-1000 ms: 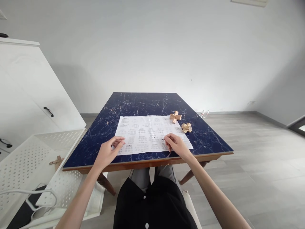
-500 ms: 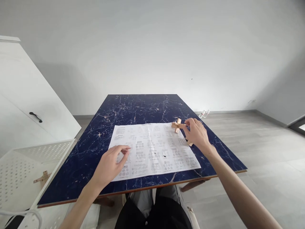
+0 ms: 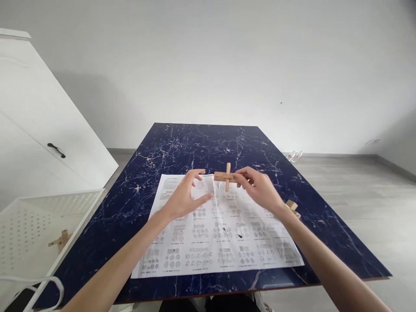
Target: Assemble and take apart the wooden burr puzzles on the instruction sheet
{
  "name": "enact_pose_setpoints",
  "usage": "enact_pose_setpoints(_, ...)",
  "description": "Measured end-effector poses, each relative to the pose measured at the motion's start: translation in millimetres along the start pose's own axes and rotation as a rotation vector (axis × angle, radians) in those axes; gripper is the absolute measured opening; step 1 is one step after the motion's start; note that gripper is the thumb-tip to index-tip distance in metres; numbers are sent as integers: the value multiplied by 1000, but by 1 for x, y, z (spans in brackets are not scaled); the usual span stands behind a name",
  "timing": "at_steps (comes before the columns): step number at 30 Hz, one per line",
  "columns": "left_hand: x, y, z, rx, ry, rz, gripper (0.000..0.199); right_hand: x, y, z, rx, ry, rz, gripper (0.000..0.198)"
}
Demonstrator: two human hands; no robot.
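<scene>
Between thumb and fingers, my right hand (image 3: 258, 187) grips one end of a cross-shaped wooden puzzle (image 3: 224, 177), held just above the far part of the printed sheet (image 3: 208, 255). My left hand (image 3: 186, 195) is over the sheet too, thumb and fingers apart and nothing between them. Its fingertips come near the puzzle's left end without touching it. Another wooden piece (image 3: 293, 208) lies on the table to the right, partly hidden behind my right forearm. Small diagrams and text cover the sheet, along with two dark specks.
The blue marbled table (image 3: 208, 147) stands near a grey wall. At left, a white perforated basket (image 3: 29, 234) holds a wooden piece (image 3: 60, 238), below a white cabinet (image 3: 42, 117). A white cable (image 3: 48, 279) runs by it. Clear bottles (image 3: 295, 156) stand on the floor beyond.
My right hand has brought the wooden puzzle leftward from the sheet's right edge. My left hand has moved forward and right towards it, its fingers spreading. The view has shifted slightly.
</scene>
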State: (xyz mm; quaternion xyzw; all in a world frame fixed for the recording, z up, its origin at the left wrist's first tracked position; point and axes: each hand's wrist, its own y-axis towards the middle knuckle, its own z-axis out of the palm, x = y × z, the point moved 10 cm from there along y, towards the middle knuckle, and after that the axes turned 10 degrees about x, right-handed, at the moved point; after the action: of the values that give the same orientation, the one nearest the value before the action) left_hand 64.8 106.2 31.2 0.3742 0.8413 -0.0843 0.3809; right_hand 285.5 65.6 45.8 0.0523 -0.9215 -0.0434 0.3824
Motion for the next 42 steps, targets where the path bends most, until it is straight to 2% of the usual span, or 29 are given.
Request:
enact_pose_setpoints(2,-3,1,9,38,-35,63,102,9,0,29,73,208,-61,36)
enact_pose_setpoints(4,-4,0,17,88,-70,102,118,11,-2,54,132,353,-84,34)
enact_pose_setpoints(7,-1,-4,26,142,-83,90,107,4,-9,81,205,493,-55,32)
enact_pose_setpoints(10,1,-6,29,173,-76,74,95,0,-14,94,271,603,-21,31)
enact_pose_setpoints(16,6,-4,26,157,-136,43,92,6,-18,92,299,728,-32,28)
enact_pose_setpoints(24,5,-8,24,155,-70,77,94,3,-21,103,359,811,-35,22)
enact_pose_setpoints(33,3,-9,29,153,-72,106,97,5,-21,95,229,846,26,30)
enact_pose_setpoints(38,0,-9,26,138,-30,116,99,6,-20,94,234,858,24,30)
enact_pose_setpoints(42,0,-7,27,158,-114,93,99,6,-18,93,263,891,29,30)
